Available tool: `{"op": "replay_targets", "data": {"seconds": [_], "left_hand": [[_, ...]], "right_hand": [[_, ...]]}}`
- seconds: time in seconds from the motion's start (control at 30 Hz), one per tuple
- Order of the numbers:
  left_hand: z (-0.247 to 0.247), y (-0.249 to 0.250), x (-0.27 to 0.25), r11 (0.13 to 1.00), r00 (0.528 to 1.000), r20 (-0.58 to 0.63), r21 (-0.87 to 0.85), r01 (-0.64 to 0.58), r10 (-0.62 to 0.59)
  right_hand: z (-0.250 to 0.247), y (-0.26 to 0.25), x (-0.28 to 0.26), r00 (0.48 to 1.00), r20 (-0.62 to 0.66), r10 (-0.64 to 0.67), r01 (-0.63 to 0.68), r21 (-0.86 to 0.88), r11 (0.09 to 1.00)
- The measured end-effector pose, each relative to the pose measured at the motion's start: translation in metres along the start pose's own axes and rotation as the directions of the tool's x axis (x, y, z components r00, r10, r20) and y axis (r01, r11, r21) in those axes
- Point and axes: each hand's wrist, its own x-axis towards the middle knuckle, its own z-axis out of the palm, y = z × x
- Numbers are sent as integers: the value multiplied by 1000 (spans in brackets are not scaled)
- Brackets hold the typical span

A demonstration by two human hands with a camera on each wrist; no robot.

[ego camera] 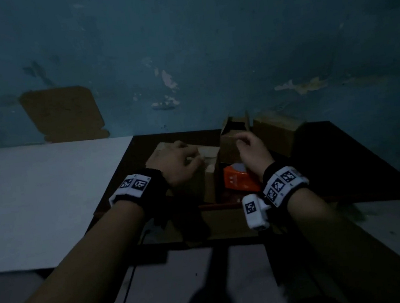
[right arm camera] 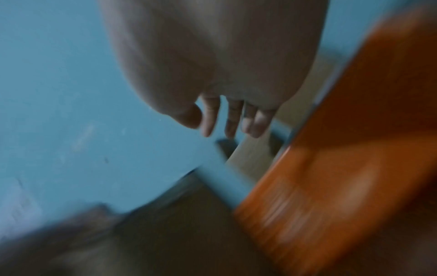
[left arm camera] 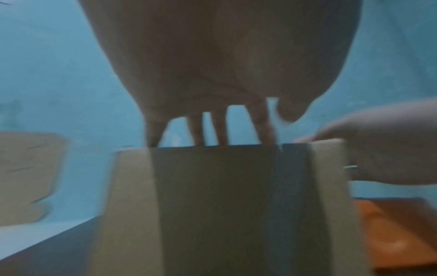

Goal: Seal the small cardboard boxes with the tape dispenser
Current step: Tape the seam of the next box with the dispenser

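A small cardboard box (ego camera: 208, 156) stands on the dark table (ego camera: 344, 159), with a broad band of tape (left arm camera: 236, 205) running over its top and down the near side. My left hand (ego camera: 192, 157) lies over the box top; in the left wrist view its straight fingertips (left arm camera: 268, 140) press on the far top edge. The orange tape dispenser (ego camera: 238, 179) rests on the table to the right of the box. Above the dispenser hovers my right hand (ego camera: 243, 142), fingers (right arm camera: 232, 127) hanging loosely curled and holding nothing.
Two more cardboard boxes stand at the back by the blue wall: one with its flaps up (ego camera: 235, 127) and one closed (ego camera: 276, 130). A white sheet (ego camera: 37, 194) covers the surface to the left. A flat cardboard piece (ego camera: 62, 114) leans on the wall.
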Motion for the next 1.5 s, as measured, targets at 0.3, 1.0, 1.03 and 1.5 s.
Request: {"op": "replay_targets", "data": {"seconds": [0.3, 1.0, 1.03, 1.5], "left_hand": [[23, 32, 12, 985, 989, -12, 82, 151, -150], [20, 1, 9, 995, 996, -86, -100, -6, -2], [20, 3, 10, 993, 997, -74, -114, -23, 14], [35, 12, 15, 896, 981, -194, -434, -91, 6]], "right_hand": [[-42, 27, -14, 977, 198, 84, 115, -810, 575], [-93, 14, -24, 947, 317, 43, 193, -673, 714], [-91, 11, -24, 945, 326, 30, 203, -656, 726], [-80, -16, -20, 934, 348, -75, 272, -562, 782]]}}
